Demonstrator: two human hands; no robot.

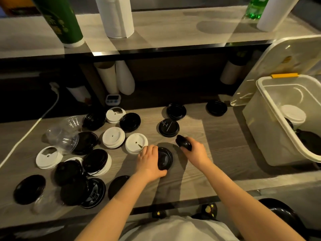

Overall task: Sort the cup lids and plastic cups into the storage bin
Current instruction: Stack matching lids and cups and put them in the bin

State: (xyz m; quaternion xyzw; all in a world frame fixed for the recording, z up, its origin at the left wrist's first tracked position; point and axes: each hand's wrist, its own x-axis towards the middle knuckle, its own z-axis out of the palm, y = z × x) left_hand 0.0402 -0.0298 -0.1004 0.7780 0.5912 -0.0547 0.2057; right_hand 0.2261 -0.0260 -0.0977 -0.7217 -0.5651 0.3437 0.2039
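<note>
Black and white cup lids lie scattered over the wooden counter, most of them at the left. My left hand grips a black lid that lies on the counter at the centre. Just to its right, my right hand holds another black lid tilted above the surface. Clear plastic cups lie on their sides at the far left. The white storage bin stands open at the right, with a white lid and dark lids inside.
The bin's cover leans against the shelf behind it. Paper cup stacks and a small timer sit under the shelf. A white cable runs along the left. A dark stool is at the lower right.
</note>
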